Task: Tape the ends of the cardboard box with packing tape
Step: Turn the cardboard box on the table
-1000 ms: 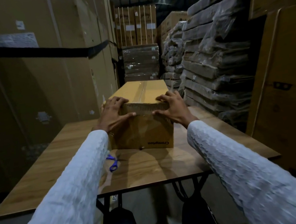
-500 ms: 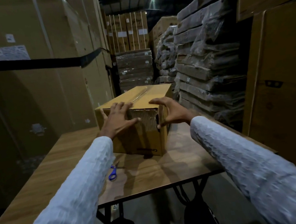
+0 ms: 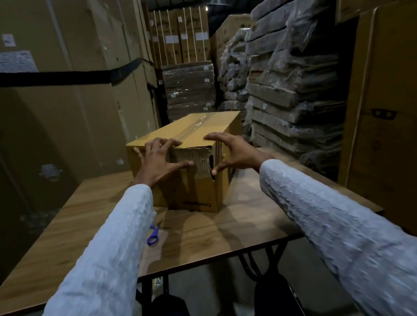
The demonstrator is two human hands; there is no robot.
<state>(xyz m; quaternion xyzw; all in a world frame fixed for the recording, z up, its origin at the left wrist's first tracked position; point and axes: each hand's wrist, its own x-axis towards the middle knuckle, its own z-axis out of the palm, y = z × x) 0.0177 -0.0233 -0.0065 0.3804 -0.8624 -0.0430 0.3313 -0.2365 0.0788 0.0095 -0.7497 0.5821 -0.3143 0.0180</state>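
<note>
A brown cardboard box [image 3: 197,124] stands on the wooden table [image 3: 78,228], turned at an angle with its far end pointing right. A strip of clear tape [image 3: 194,129] runs along its top seam. The near end face shows a torn patch of bare corrugation [image 3: 197,159]. My left hand [image 3: 159,161] lies spread over the near top edge, fingers on top and thumb on the end face. At the near right corner my right hand [image 3: 233,152] has its fingers on top and its thumb against the corner edge. No tape roll is in view.
Blue-handled scissors [image 3: 154,235] lie on the table, partly hidden by my left sleeve. Tall cartons [image 3: 37,114] stand on the left. Wrapped stacks of flat cardboard [image 3: 293,88] and large cartons [image 3: 403,119] crowd the right side. An aisle with more stacks [image 3: 189,91] runs behind.
The box has turned on the table, so its right side now shows. Both hands stayed on its near end, and the right hand slid to the corner.
</note>
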